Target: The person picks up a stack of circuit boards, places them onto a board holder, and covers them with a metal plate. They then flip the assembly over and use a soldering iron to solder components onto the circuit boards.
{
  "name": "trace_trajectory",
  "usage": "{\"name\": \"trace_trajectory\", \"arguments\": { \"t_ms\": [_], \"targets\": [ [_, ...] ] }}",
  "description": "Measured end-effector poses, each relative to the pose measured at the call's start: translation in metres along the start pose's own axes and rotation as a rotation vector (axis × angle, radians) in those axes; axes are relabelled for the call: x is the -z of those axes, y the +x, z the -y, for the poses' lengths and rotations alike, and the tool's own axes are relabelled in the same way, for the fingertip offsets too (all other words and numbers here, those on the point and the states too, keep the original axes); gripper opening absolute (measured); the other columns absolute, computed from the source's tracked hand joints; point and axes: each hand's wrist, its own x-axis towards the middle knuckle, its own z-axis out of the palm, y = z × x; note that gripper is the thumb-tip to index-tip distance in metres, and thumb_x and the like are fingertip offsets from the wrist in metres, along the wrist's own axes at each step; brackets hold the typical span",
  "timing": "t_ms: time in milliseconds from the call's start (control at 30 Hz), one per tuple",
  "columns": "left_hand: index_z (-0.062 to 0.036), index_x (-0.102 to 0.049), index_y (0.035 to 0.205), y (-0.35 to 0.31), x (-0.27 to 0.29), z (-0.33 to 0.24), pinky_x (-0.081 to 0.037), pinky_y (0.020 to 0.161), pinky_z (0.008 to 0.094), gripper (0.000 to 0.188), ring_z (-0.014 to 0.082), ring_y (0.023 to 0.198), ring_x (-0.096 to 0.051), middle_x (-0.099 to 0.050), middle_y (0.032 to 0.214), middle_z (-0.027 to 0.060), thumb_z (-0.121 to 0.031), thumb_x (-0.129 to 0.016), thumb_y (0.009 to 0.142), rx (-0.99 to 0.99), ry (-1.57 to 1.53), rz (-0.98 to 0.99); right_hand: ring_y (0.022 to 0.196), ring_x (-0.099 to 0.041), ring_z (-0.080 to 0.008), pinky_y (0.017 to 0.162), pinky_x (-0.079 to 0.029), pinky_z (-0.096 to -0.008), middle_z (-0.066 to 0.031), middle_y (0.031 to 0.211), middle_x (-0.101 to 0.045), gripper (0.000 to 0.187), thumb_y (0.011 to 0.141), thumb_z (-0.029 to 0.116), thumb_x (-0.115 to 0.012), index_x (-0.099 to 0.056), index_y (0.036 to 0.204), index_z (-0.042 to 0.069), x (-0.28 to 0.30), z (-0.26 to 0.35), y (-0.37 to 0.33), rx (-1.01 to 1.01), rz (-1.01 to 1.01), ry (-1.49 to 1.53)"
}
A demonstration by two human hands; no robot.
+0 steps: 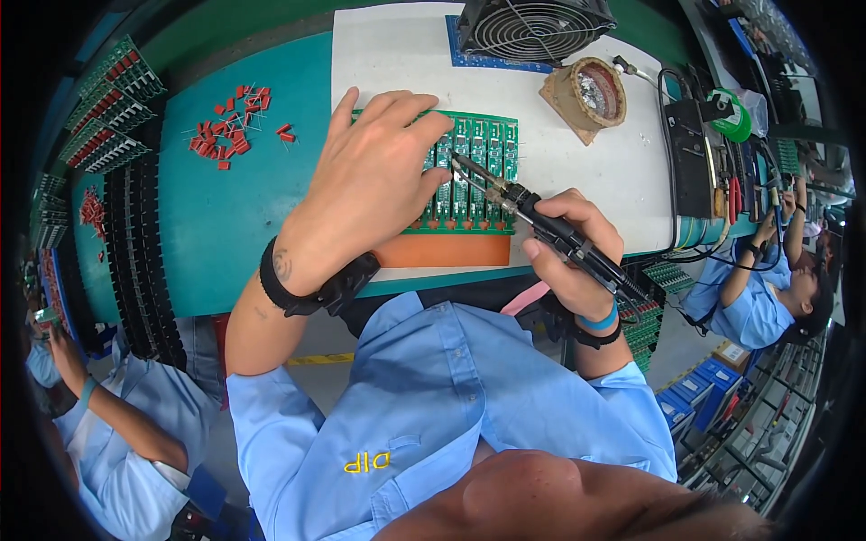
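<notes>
A panel of green circuit boards [487, 171], made of several narrow strips side by side, lies on an orange strip [451, 252] in front of me. My left hand [372, 176] rests over the panel's left part, with its fingers stretched apart and its palm down; it hides what lies beneath. In my right hand [577, 281] is a black soldering iron [561, 236], gripped like a pen with thumb and fingers round the handle. A thin metal guide runs along its front. The tip points to the upper left and reaches the boards close to my left thumb and index finger.
Loose red components [216, 140] lie on the green mat [271, 180] to the left, near black racks [135, 243] and stacked boards [113, 99]. A fan [537, 32] and a brown pot [600, 97] stand at the back; a green spool [731, 115] is right. Co-workers sit on both sides.
</notes>
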Motion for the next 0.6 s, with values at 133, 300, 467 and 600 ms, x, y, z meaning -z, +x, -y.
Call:
{"name": "trace_trajectory", "arguments": {
  "t_ms": [133,300,467,600],
  "targets": [
    [-0.007,-0.069,0.117,0.0,0.0,-0.001,-0.032,0.119,0.0618,0.039,0.0306,0.132,-0.056,-0.065,0.133,0.0114,-0.013,-0.082,0.08,0.001,-0.003,0.002,0.08,-0.063,-0.014,0.073,-0.049,-0.0269,-0.0097,0.095,-0.067,0.038,0.079,-0.001,-0.08,-0.066,0.114,-0.001,0.0,0.001,0.0,0.007,0.001,-0.024],
    [-0.0068,-0.069,0.117,-0.001,-0.001,0.0,-0.032,0.118,0.0623,0.039,0.0308,0.132,-0.056,-0.065,0.133,0.0115,-0.013,-0.082,0.08,-0.004,-0.004,-0.007,0.081,-0.063,-0.0145,0.073,-0.05,-0.0273,-0.0101,0.095,-0.067,0.038,0.079,-0.001,-0.08,-0.066,0.114,-0.001,-0.001,0.003,-0.001,0.004,-0.009,-0.023],
    [-0.0069,-0.069,0.117,-0.001,-0.001,0.001,-0.032,0.118,0.0631,0.039,0.031,0.133,-0.056,-0.065,0.133,0.0115,-0.014,-0.082,0.081,0.005,-0.012,0.018,0.081,-0.062,-0.0153,0.074,-0.048,-0.0275,-0.0105,0.094,-0.065,0.037,0.08,-0.001,-0.079,-0.065,0.113,-0.002,0.004,0.01,-0.006,0.024,-0.014,-0.046],
    [-0.007,-0.069,0.118,0.001,-0.001,0.001,-0.031,0.119,0.0636,0.039,0.031,0.134,-0.055,-0.065,0.134,0.0113,-0.015,-0.082,0.081,-0.018,0.03,0.018,0.081,-0.058,-0.0158,0.073,-0.044,-0.0281,-0.0103,0.091,-0.063,0.036,0.081,-0.001,-0.077,-0.061,0.113,-0.005,0.006,0.013,-0.008,0.079,-0.012,-0.031]
  ]
}}
